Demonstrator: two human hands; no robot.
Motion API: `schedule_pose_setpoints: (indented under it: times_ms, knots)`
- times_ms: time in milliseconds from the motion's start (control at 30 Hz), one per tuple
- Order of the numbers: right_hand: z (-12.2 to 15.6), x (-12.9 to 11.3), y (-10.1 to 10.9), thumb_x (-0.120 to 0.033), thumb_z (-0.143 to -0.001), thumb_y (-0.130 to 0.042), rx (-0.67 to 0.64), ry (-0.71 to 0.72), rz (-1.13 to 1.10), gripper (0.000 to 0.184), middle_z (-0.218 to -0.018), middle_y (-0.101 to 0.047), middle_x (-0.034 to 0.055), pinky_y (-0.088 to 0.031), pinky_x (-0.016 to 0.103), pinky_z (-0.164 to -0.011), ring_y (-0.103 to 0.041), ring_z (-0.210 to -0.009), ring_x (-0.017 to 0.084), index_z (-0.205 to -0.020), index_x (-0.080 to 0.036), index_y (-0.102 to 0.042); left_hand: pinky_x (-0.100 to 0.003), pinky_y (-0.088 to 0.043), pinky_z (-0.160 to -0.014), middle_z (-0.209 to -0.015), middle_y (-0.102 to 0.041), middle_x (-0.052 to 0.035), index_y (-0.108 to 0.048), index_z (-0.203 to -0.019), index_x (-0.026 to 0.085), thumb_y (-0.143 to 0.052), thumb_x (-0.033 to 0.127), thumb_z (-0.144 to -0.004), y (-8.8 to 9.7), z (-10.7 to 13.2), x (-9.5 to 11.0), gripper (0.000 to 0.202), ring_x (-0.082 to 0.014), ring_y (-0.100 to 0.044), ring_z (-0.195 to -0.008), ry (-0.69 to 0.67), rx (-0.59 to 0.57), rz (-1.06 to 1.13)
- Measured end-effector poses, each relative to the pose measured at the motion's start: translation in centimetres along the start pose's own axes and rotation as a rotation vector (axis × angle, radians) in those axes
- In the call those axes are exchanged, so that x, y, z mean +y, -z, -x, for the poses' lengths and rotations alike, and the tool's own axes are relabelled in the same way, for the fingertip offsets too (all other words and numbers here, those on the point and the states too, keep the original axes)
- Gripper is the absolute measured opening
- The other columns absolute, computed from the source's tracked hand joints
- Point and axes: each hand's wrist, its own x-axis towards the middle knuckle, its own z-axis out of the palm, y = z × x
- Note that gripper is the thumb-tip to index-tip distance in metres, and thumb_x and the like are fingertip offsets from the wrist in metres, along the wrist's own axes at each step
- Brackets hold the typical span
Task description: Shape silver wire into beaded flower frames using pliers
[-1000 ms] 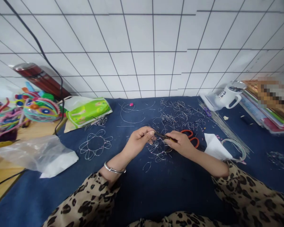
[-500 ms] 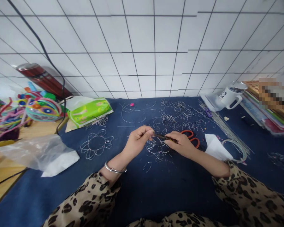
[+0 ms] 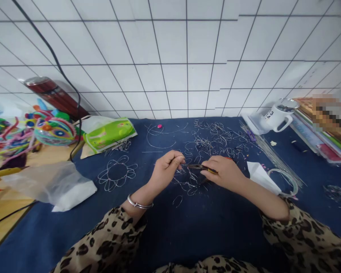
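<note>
My left hand [image 3: 168, 167] is closed in a pinch on a thin piece of wire, of which only a little shows at the fingertips. Wrapped around yellow-and-black handles, my right hand [image 3: 223, 170] holds pliers [image 3: 197, 167], their jaws pointing left to just beside the left fingertips. Below both hands lies a tangle of bent silver wire [image 3: 190, 185]. A small wire loop [image 3: 177, 201] rests nearer to me. Off to the left, a flower-shaped wire frame [image 3: 118, 173] lies flat. Red-handled scissors [image 3: 229, 158] are mostly hidden behind my right hand.
Bent wire pieces [image 3: 213, 136] cover the back of the blue cloth [image 3: 170, 235]. Straight wires [image 3: 278, 161], white paper [image 3: 261, 177], a wire coil [image 3: 290, 180] and a mug [image 3: 280, 115] stand right. Left are a green packet [image 3: 110, 133], plastic bag [image 3: 51, 184] and red flask [image 3: 55, 94].
My right hand has moved slightly right with the pliers, drawing their jaws away from my left fingers and covering most of the scissors. My left hand stays pinched in nearly the same place.
</note>
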Motion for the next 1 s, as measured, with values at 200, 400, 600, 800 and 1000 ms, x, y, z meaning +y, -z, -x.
schedule_pose_setpoints:
  times_ms: [200,400,600,800,1000]
  knots:
    - [-0.1,-0.6,0.7,-0.039,-0.088,-0.046,0.026,0.024,0.066,0.031,-0.085,-0.061,0.0065,-0.042,0.031,-0.077,-0.054,-0.082,0.017,-0.102,-0.018,-0.064,-0.021,-0.043,-0.059,-0.077,-0.058,-0.0003,-0.058,-0.085,0.016,-0.047,0.025,-0.090,0.0,0.3,0.2,0.014,-0.0077,-0.053,-0.058,-0.072,0.001,-0.002]
    - [-0.1,-1.3,1.0,-0.038,-0.088,-0.045,0.047,0.030,0.106,0.030,-0.086,-0.059,0.0070,-0.040,0.032,-0.076,-0.051,-0.082,0.018,-0.101,-0.018,-0.063,-0.023,-0.043,-0.061,-0.077,-0.058,-0.0008,-0.058,-0.085,0.016,-0.048,0.023,-0.090,0.0,0.4,0.2,0.014,-0.0083,-0.053,-0.058,-0.143,0.022,-0.065]
    - [0.0,-2.1,1.2,-0.038,-0.089,-0.042,0.022,-0.020,0.243,0.029,-0.082,-0.057,0.0065,-0.036,0.032,-0.074,-0.047,-0.079,0.018,-0.100,-0.020,-0.062,-0.025,-0.043,-0.063,-0.073,-0.057,-0.0008,-0.059,-0.085,0.017,-0.047,0.021,-0.090,0.0,0.6,0.4,0.014,-0.0104,-0.053,-0.061,-0.204,0.002,-0.145]
    - [0.2,-2.6,1.6,-0.037,-0.090,-0.041,0.018,-0.013,0.338,0.028,-0.081,-0.057,0.0056,-0.033,0.031,-0.071,-0.046,-0.076,0.018,-0.099,-0.021,-0.061,-0.026,-0.042,-0.066,-0.071,-0.055,-0.0005,-0.059,-0.085,0.016,-0.045,0.020,-0.090,0.0,0.8,0.5,0.015,-0.0116,-0.052,-0.065,-0.239,0.025,-0.221]
    - [0.4,-2.7,2.0,-0.036,-0.091,-0.040,0.028,0.004,0.353,0.027,-0.079,-0.057,0.0054,-0.032,0.030,-0.071,-0.045,-0.075,0.018,-0.099,-0.020,-0.061,-0.027,-0.043,-0.068,-0.077,-0.058,-0.0021,-0.060,-0.086,0.016,-0.046,0.020,-0.091,-0.1,0.9,0.6,0.015,-0.0124,-0.054,-0.071,-0.249,0.070,-0.183]
